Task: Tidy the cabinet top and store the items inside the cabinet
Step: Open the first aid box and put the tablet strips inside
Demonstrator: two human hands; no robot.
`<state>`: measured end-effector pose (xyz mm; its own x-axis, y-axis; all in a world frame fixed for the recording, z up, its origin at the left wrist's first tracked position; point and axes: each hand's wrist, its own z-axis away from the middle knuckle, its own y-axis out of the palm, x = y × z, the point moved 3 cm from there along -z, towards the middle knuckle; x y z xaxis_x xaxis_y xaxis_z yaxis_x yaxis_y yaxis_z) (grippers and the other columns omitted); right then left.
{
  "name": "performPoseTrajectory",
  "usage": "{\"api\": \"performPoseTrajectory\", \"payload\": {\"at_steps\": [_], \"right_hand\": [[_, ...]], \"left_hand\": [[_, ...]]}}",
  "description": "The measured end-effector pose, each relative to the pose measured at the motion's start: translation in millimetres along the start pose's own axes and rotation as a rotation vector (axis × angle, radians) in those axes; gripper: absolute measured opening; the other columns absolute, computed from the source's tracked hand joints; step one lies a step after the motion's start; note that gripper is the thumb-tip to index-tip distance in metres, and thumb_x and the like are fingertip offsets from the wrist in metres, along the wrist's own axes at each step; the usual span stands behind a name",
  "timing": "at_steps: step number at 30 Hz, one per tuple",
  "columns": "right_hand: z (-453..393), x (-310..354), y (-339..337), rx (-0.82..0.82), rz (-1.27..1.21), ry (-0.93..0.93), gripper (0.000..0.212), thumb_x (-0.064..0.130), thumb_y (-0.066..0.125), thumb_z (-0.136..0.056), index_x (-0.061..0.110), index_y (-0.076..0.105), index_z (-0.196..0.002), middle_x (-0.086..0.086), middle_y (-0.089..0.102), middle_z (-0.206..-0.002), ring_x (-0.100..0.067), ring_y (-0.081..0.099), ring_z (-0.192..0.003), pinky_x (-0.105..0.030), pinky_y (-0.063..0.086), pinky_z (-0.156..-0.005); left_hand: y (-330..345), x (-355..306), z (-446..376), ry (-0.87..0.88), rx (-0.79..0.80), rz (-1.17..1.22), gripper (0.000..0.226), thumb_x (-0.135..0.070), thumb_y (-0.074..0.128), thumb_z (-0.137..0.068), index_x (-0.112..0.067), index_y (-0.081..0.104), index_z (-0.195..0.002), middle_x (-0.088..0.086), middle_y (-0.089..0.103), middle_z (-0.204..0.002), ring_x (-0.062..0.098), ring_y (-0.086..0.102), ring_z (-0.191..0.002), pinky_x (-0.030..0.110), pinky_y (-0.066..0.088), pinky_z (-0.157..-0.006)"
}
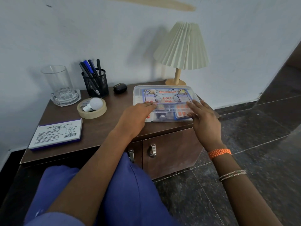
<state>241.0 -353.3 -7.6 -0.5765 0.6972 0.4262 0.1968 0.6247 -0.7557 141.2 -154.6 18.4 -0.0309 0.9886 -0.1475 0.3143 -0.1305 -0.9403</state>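
Barely begun | both grips flat, grasping nothing, left hand [138, 111] and right hand [203, 118] on first aid box [164, 97], cabinet top's right edge | I saw doors [171, 149] closed, everything unstored.

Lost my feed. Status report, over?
Left hand and right hand open, fingers flat on first aid box. Box on cabinet top. Doors closed.

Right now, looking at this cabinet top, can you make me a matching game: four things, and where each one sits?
Things:
1. light bulb
2. pens
3. first aid box
4. stamp pad box

Places:
A. under both hands
B. front left corner of the cabinet top
C. inside the roll of tape
D. in the black mesh cup

Pairs: 1-C, 2-D, 3-A, 4-B
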Motion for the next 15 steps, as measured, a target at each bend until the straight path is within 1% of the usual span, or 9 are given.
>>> {"api": "performPoseTrajectory", "payload": {"at_steps": [2, 6, 7, 9, 12, 13, 15], "right_hand": [[-6, -6, 1, -0.012, 0.006, 0.027, 0.04, 0.015, 0.056, -0.094, 0.027, 0.055, -0.132, 0.0, 0.05, -0.143, -0.023, 0.042, -0.134, -0.047, 0.051, -0.089], [-16, -20, -2, -0.036, 0.039, 0.072, 0.037, 0.018, 0.055, -0.093, 0.03, 0.058, -0.129, 0.001, 0.051, -0.142, -0.026, 0.053, -0.123, -0.046, 0.053, -0.083], [-17, -23, -4, -0.048, 0.052, 0.076, 0.037, 0.017, 0.055, -0.093, 0.03, 0.059, -0.128, 0.001, 0.052, -0.141, -0.028, 0.054, -0.122, -0.047, 0.053, -0.083], [-18, -29, -7, -0.078, 0.081, 0.081, 0.037, 0.015, 0.056, -0.093, 0.028, 0.061, -0.127, -0.001, 0.054, -0.139, -0.03, 0.056, -0.12, -0.049, 0.054, -0.084], [-19, -36, -11, -0.111, 0.113, 0.095, 0.038, 0.013, 0.057, -0.092, 0.025, 0.061, -0.127, -0.004, 0.055, -0.137, -0.031, 0.057, -0.118, -0.052, 0.052, -0.088], [-19, -38, -12, -0.121, 0.115, 0.099, 0.038, 0.012, 0.058, -0.092, 0.025, 0.061, -0.127, -0.004, 0.055, -0.137, -0.031, 0.058, -0.118, -0.052, 0.052, -0.089], [-19, -42, -14, -0.138, 0.113, 0.109, 0.039, 0.011, 0.058, -0.091, 0.024, 0.061, -0.128, -0.004, 0.055, -0.138, -0.031, 0.058, -0.118, -0.052, 0.051, -0.091]], "left_hand": [[-1, -4, -1, 0.023, -0.011, -0.007, 0.057, -0.005, 0.05, -0.092, -0.026, 0.037, -0.143, -0.004, 0.039, -0.149, 0.015, 0.041, -0.134, 0.03, 0.039, -0.101], [-3, -19, -2, 0.067, -0.04, -0.033, 0.044, -0.028, 0.044, -0.098, -0.029, 0.039, -0.141, -0.008, 0.043, -0.146, 0.017, 0.049, -0.125, 0.034, 0.044, -0.092], [-3, -21, -2, 0.064, -0.054, -0.008, 0.043, -0.03, 0.045, -0.098, -0.03, 0.041, -0.14, -0.008, 0.044, -0.146, 0.016, 0.049, -0.125, 0.034, 0.043, -0.093], [0, -24, -3, 0.058, -0.073, 0.082, 0.042, -0.028, 0.048, -0.096, -0.028, 0.045, -0.138, -0.007, 0.045, -0.145, 0.014, 0.045, -0.129, 0.032, 0.041, -0.099], [6, -26, -6, 0.083, -0.038, 0.183, 0.047, -0.021, 0.051, -0.095, -0.026, 0.041, -0.141, -0.005, 0.04, -0.148, 0.011, 0.03, -0.14, 0.028, 0.027, -0.111], [7, -27, -8, 0.098, -0.015, 0.198, 0.049, -0.02, 0.052, -0.095, -0.025, 0.038, -0.142, -0.004, 0.037, -0.15, 0.012, 0.025, -0.142, 0.026, 0.021, -0.113], [11, -30, -11, 0.12, 0.018, 0.224, 0.054, -0.019, 0.053, -0.094, -0.023, 0.034, -0.144, -0.002, 0.033, -0.152, 0.012, 0.021, -0.143, 0.02, 0.01, -0.113]]}}
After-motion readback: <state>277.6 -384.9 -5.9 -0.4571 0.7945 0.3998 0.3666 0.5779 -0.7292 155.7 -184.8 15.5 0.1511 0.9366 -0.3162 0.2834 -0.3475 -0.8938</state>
